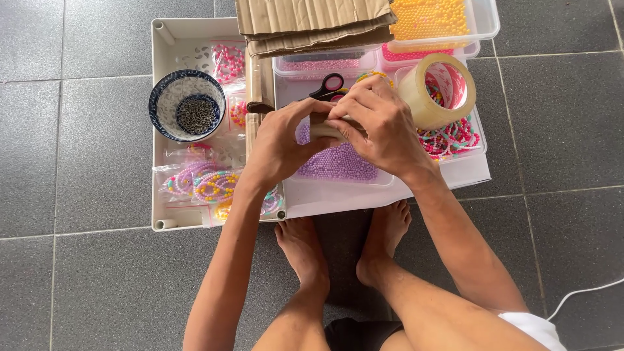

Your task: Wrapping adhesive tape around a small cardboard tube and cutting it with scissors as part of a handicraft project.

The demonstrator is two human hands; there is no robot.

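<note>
Hands, left (281, 146) and right (380, 123), both pinch a small tan object (323, 128) between them, right over the purple beads (338, 162).

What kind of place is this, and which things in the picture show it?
Probably a home floor used as a bead-craft spot. The person sits barefoot on grey floor tiles; a white tray holds bagged bracelets, and a clear tub holds purple beads. Both hands, left hand and right hand, hold something small together.

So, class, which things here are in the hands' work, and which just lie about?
In hand:
left hand
right hand
small beige strip

Lying about:
clear tape roll
black-and-pink scissors
blue patterned bowl
purple beads
brown cardboard
</note>
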